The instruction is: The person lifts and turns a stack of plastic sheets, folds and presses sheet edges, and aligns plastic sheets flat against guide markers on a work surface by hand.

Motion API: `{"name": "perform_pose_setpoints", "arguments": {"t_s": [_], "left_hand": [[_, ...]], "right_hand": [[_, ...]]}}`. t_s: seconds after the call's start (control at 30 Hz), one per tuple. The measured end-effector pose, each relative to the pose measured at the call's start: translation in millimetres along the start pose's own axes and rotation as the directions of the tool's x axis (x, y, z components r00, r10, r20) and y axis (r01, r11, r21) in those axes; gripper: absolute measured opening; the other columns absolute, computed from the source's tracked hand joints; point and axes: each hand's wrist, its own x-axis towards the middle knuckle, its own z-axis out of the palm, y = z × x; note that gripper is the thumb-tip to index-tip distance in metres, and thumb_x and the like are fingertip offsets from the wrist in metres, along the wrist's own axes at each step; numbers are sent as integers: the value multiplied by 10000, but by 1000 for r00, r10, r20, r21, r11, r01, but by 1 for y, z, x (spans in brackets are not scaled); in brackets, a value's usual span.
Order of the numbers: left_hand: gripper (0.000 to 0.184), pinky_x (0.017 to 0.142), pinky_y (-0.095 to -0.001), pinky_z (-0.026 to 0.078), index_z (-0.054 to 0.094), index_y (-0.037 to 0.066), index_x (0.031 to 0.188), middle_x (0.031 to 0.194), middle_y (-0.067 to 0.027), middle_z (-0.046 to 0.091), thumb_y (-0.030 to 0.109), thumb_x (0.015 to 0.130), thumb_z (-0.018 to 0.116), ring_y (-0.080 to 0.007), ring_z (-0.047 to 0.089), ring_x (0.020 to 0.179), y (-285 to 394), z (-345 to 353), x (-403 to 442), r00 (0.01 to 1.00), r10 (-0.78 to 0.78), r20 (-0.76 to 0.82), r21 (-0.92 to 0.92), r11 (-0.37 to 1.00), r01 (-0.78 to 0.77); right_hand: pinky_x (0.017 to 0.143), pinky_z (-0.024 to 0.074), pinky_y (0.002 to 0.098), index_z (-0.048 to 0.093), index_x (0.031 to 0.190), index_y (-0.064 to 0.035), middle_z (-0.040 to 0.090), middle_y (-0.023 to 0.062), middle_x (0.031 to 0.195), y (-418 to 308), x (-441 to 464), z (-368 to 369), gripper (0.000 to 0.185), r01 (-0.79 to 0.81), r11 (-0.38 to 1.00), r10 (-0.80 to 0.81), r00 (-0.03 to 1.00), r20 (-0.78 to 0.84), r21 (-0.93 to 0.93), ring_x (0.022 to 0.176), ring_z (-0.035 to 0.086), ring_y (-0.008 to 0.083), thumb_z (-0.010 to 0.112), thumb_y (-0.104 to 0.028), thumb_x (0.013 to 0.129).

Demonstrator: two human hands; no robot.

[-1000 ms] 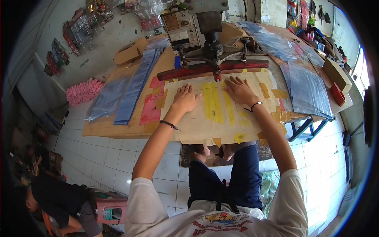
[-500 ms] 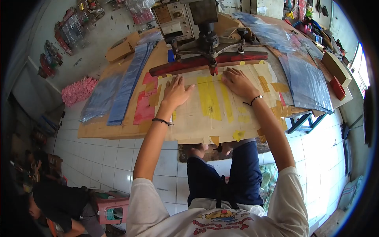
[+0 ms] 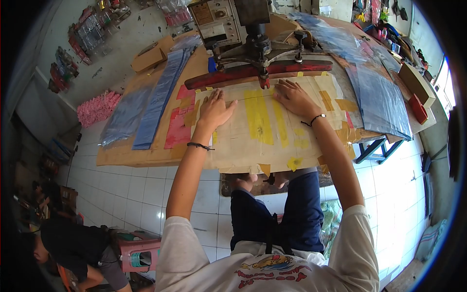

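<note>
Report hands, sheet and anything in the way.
Left hand and right hand flat on sheet, fingers pointing toward bar. Sheet taped, spread on table. Bar crosses just beyond fingertips.

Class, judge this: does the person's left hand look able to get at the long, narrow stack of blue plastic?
Probably yes. The left hand rests flat on the taped sheet, and only flat material seems to lie between it and the blue plastic; nothing upright blocks the way.
</note>
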Motion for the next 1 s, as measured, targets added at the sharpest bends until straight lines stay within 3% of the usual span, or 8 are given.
{"name": "perform_pose_setpoints", "arguments": {"t_s": [0.2, 0.4, 0.5, 0.57, 0.67, 0.7, 0.9, 1.0], "left_hand": [[555, 1176, -406, 275, 409, 19, 1461, 1543, -189, 355, 364, 1028, 379, -296, 339, 1433, -25, 11, 5, 989, 97, -109, -114, 987, -109], [434, 1085, -397, 400, 503, 86, 1406, 1422, -157, 526, 258, 1008, 491, -339, 489, 1319, -53, -11, -8, 999, 28, 28, -603, 798, -5], [408, 1066, -379, 412, 577, 74, 1336, 1358, -162, 579, 249, 967, 579, -335, 530, 1276, -54, -13, -15, 980, 172, -105, -432, 879, -200], [333, 1019, -380, 442, 662, 70, 1212, 1265, -142, 630, 240, 927, 630, -324, 576, 1190, -44, -21, -23, 982, 141, -126, -374, 910, -179], [219, 922, -385, 483, 741, 61, 1022, 1087, -110, 671, 208, 870, 686, -310, 612, 1038, -19, -43, -35, 952, 205, -227, -78, 971, -228], [183, 884, -387, 496, 760, 58, 958, 1021, -100, 678, 195, 851, 701, -306, 618, 983, -15, -45, -36, 933, 251, -259, 59, 968, -244], [143, 788, -390, 504, 760, 41, 899, 875, -94, 634, 157, 831, 715, -301, 608, 875, -20, -31, -36, 914, 232, -332, -95, 956, -277], [164, 786, -371, 501, 755, 15, 875, 895, -97, 641, 170, 848, 711, -309, 619, 841, -15, -34, -38, 964, 93, -248, -257, 953, -158]], "right_hand": [[1118, 350, 430, 662, 1186, -42, 581, 185, 1333, -10, -12, -11, 361, -33, 999, 36, 997, -72, 38, 1318, 469, 336, 537, -295, 960], [1084, 377, 436, 700, 1103, -70, 634, 166, 1255, -13, -22, -10, 284, -122, 992, 124, 976, -177, 24, 1248, 527, 331, 571, -243, 919], [1025, 410, 432, 714, 1019, -53, 670, 160, 1155, -14, -21, -10, 259, -53, 997, 63, 975, -212, 55, 1132, 584, 325, 590, -253, 909], [925, 472, 427, 718, 946, -36, 700, 171, 1027, -17, -18, -20, 253, 23, 997, -8, 978, -210, 71, 989, 639, 334, 605, -258, 902], [704, 504, 434, 693, 839, -8, 680, 192, 795, -43, -16, -51, 258, -236, 949, 253, 965, -61, 208, 735, 641, 366, 620, -252, 883], [662, 492, 439, 682, 805, -4, 659, 195, 746, -42, -17, -51, 252, -170, 964, 183, 982, -45, 204, 686, 624, 376, 622, -240, 869], [586, 463, 450, 624, 679, 7, 597, 204, 630, -36, -19, -49, 226, 16, 972, -41, 994, 101, 233, 587, 575, 394, 617, -186, 798], [561, 443, 438, 606, 664, 19, 565, 204, 600, -35, -18, -50, 235, 33, 975, -62, 990, 123, 220, 551, 538, 380, 619, -169, 805]]}}
